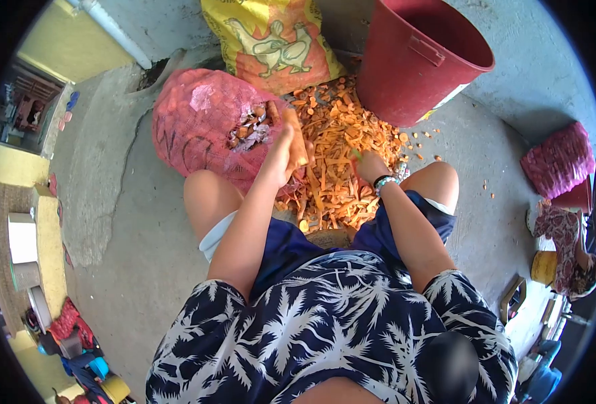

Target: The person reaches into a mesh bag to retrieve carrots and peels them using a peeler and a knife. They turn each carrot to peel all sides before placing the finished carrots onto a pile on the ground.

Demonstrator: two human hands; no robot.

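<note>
My left hand (282, 156) is wrapped round a thick orange carrot (296, 138), held upright beside the open side of a red mesh sack (210, 128). To the right, my right hand (373, 167) is closed round a small green-tipped tool (357, 155), most of it hidden by the fingers. Its blade cannot be made out. A beaded bracelet circles that wrist. Between and below both hands spreads a heap of orange peelings (341, 195) on the floor. Whole carrots show through the torn opening of the mesh sack.
A tall red bin (395, 74) stands behind the heap at the right, beside a yellow printed sack (271, 40). Against the right wall lies a purple mesh sack (559, 160). Another person (564, 242) is at the far right edge.
</note>
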